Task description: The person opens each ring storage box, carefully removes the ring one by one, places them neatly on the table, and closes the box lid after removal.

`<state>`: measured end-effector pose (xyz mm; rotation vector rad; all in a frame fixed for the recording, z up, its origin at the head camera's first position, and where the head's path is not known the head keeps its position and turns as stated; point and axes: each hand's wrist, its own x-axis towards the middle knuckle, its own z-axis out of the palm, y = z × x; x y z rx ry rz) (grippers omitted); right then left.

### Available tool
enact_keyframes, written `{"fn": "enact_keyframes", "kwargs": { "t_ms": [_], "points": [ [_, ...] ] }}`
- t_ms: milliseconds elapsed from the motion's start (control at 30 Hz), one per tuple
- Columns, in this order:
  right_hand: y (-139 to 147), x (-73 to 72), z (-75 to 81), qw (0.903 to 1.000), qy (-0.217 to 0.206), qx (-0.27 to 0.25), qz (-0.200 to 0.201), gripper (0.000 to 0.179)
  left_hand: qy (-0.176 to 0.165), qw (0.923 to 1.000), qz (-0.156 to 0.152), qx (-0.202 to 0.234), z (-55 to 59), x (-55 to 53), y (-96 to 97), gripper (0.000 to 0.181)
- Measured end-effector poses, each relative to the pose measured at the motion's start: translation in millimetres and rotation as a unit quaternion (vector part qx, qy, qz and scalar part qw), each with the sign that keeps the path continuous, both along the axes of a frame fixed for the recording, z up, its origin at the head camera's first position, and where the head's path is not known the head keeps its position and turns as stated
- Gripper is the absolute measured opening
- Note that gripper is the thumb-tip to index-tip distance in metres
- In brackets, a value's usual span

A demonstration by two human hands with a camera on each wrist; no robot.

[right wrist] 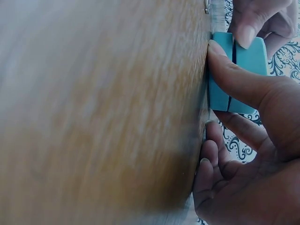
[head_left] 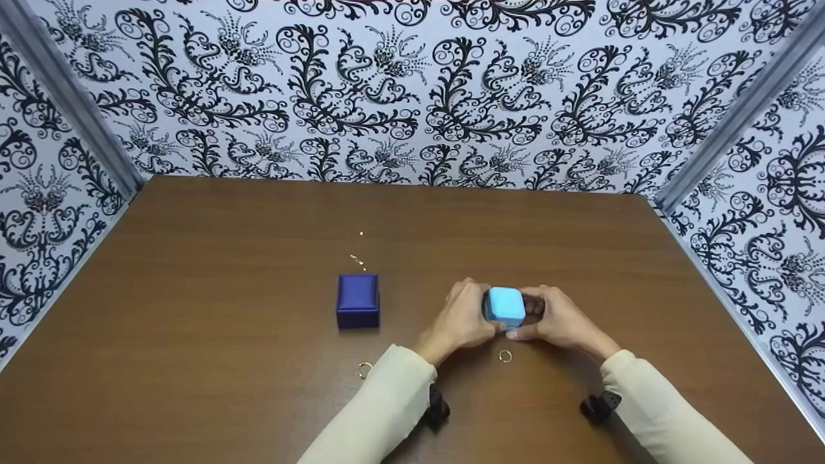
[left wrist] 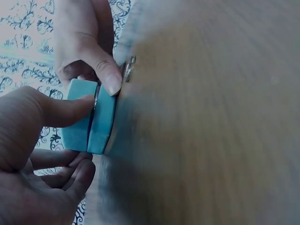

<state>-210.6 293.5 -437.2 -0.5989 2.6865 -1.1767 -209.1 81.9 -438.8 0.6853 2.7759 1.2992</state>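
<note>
A small light blue jewelry box (head_left: 506, 304) sits on the table between both hands. Its seam between lid and base shows as a thin dark gap in both wrist views. My left hand (head_left: 461, 316) grips it from the left, with the thumb (left wrist: 70, 110) on the front at the seam. From the right, my right hand (head_left: 561, 319) holds the lower part, its thumb (right wrist: 239, 79) lying across the front of the base. A thin gold ring (head_left: 505, 356) lies on the table just in front of the box. What is inside the box is hidden.
A closed dark blue jewelry box (head_left: 358, 301) stands to the left, with a fine chain-like piece (head_left: 358, 260) behind it. Another gold ring (head_left: 365, 369) lies beside my left sleeve (head_left: 387, 399). A patterned wall (head_left: 387, 96) rises behind the brown table (head_left: 225, 290).
</note>
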Motion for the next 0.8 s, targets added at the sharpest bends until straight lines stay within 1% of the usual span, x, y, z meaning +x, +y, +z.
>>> {"fn": "enact_keyframes", "kwargs": {
  "t_ms": [100, 267, 400, 533, 667, 800],
  "points": [
    [0, -1.1, 0.1, 0.9999, -0.012, -0.007, 0.002, 0.054, 0.016, 0.9998, -0.002, -0.012, -0.1, -0.3, 0.6, 0.045],
    [0, -3.4, 1.0, 1.0000, -0.006, 0.003, -0.001, 0.056, 0.025, 0.9993, -0.004, -0.029, 1.2, -2.4, 1.6, 0.044],
    [-1, -3.5, 1.7, 1.0000, -0.004, 0.009, 0.001, 0.056, 0.016, 0.9992, 0.003, -0.036, 1.9, -1.7, 1.2, 0.049],
    [-1, -2.4, 3.3, 0.9997, -0.003, 0.025, -0.006, 0.058, -0.002, 0.9992, 0.008, -0.039, 4.3, 0.8, -1.5, 0.059],
    [0, -0.8, 7.4, 0.9988, -0.001, 0.046, -0.020, 0.067, -0.013, 0.9990, 0.012, -0.041, 9.1, 2.7, -10.8, 0.064],
    [4, 2.5, 15.5, 0.9984, -0.012, 0.050, -0.023, 0.075, -0.004, 0.9983, 0.027, -0.051, 19.3, 3.6, -28.4, 0.062]
  ]
}}
